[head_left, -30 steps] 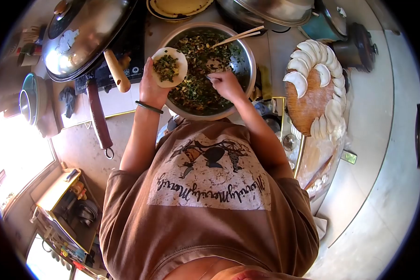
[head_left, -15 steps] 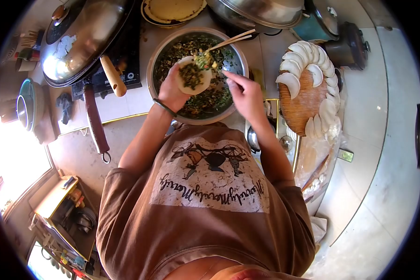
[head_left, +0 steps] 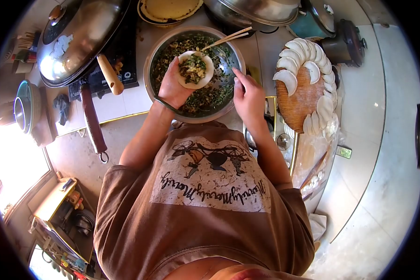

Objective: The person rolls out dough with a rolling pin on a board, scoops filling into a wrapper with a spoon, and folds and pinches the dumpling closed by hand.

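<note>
My left hand (head_left: 173, 88) cradles a round white dumpling wrapper (head_left: 206, 80) over the steel bowl (head_left: 148, 79). A heap of chopped green and yellow filling (head_left: 192, 69) sits on the wrapper's middle. More dark green filling (head_left: 205, 103) spreads inside the bowl. By the bowl's right rim is my right hand (head_left: 248, 97), its index finger stretched forward and its other fingers curled; what they hold, if anything, I cannot make out. A pair of chopsticks (head_left: 228, 38) slants out over the far right rim, apart from my right hand.
At right, several white folded dumplings (head_left: 289, 82) ring a brown ridged board (head_left: 299, 109). A large lidded pan (head_left: 86, 42) with a long handle stands at left. Behind the bowl are a yellowish plate (head_left: 170, 9) and a metal lid (head_left: 266, 10). A dark lidded pot (head_left: 343, 49) stands beyond the dumplings.
My right hand has drawn away to the right from the wrapper. The lump of filling that hung at the wrapper's upper edge now lies on the wrapper, which shows more open and face-up.
</note>
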{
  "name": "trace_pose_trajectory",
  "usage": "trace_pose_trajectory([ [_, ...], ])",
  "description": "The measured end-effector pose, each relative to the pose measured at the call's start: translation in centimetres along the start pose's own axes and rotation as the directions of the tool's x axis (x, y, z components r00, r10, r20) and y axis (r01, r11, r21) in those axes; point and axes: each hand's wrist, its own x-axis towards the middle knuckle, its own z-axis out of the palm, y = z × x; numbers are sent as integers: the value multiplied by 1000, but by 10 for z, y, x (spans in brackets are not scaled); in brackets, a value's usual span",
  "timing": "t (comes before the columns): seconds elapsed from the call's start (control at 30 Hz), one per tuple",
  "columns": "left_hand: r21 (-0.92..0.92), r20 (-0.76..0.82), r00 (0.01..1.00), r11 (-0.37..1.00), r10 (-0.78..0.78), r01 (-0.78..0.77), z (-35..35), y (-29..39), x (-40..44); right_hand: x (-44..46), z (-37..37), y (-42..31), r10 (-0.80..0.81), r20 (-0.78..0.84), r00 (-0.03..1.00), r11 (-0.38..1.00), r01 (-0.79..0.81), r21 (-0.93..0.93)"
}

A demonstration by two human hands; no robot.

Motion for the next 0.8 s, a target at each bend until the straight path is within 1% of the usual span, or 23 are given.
trace_pose_trajectory([
  [0.03, 6, -21, 1000, 1000, 9, -8, 0, 3, -4, 2, 4, 7, 50, 92, 994, 991, -38, -127],
  [0.1, -5, 7, 1000, 1000, 29, -29, -7, 10, -8, 3, 18, 22, 183, 248, 951, 922, -78, -379],
  [0.13, -10, 22, 999, 999, 39, -39, -12, 15, -10, 4, 24, 26, 204, 320, 925, 907, -56, -417],
  [0.2, 38, -1, 997, 997, 72, -72, -21, 26, -13, 7, 43, 27, 249, 457, 854, 877, 2, -481],
  [0.23, 68, -1, 996, 993, 94, -94, -24, 31, -17, 7, 54, 25, 292, 442, 848, 894, -79, -440],
  [0.3, 118, -9, 988, 982, 152, -150, -29, 38, -19, 3, 78, 31, 213, 456, 864, 972, -140, -188],
  [0.33, 119, -4, 987, 980, 159, -158, -31, 40, -21, 1, 88, 36, 174, 456, 873, 984, -167, -56],
  [0.37, 120, 2, 986, 979, 166, -165, -32, 43, -23, 2, 98, 40, 220, 503, 836, 970, -241, -23],
  [0.4, 120, 9, 985, 977, 175, -174, -32, 45, -25, 2, 97, 40, 236, 495, 836, 955, -295, 43],
  [0.47, 141, -29, 978, 969, 207, -201, -32, 49, -29, 2, 90, 41, 265, 486, 833, 904, -390, 175],
  [0.5, 134, -35, 975, 968, 219, -213, -35, 49, -29, 0, 87, 49, 254, 500, 828, 900, -392, 192],
  [0.53, 126, -39, 973, 967, 228, -222, -37, 49, -30, 3, 76, 49, 309, 557, 771, 822, -511, 252],
  [0.6, 151, -28, 976, 966, 214, -208, -38, 48, -31, 10, 49, 43, 384, 666, 639, 613, -716, 334],
  [0.63, 165, -21, 978, 965, 208, -202, -37, 48, -32, 13, 34, 32, 377, 625, 683, 626, -686, 371],
  [0.73, 124, -93, 988, 986, 127, -115, -29, 42, -33, 17, 5, 25, 390, 597, 701, 577, -691, 435],
  [0.77, 99, -149, 982, 990, 114, -100, -23, 36, -30, 16, 1, 25, 322, 513, 796, 684, -570, 455],
  [0.8, 104, -124, 988, 991, 91, -79, -20, 31, -27, 15, -2, 21, 293, 427, 856, 752, -482, 451],
])
